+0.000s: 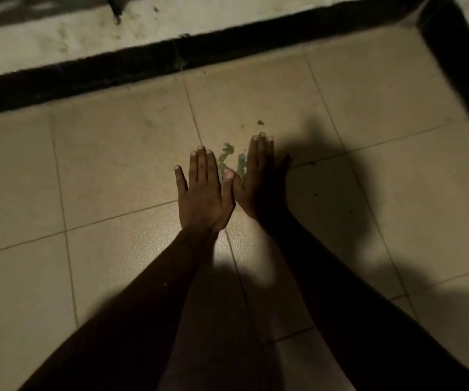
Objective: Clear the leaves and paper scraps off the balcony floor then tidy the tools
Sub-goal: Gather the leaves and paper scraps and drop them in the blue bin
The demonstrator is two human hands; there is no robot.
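Both arms reach forward, left hand [203, 193] and right hand [258, 176] flat, fingers straight, thumbs seemingly touching.

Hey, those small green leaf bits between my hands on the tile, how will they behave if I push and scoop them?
The small green leaf bits look thin and torn, so probably very light and floppy. On the smooth beige tiled floor they should slide easily. A stray dark fragment lies apart, suggesting they scatter readily.

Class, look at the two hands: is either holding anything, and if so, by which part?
Nothing is held. The left hand and right hand are both open, fingers straight, one on each side of the leaf scraps on the floor.
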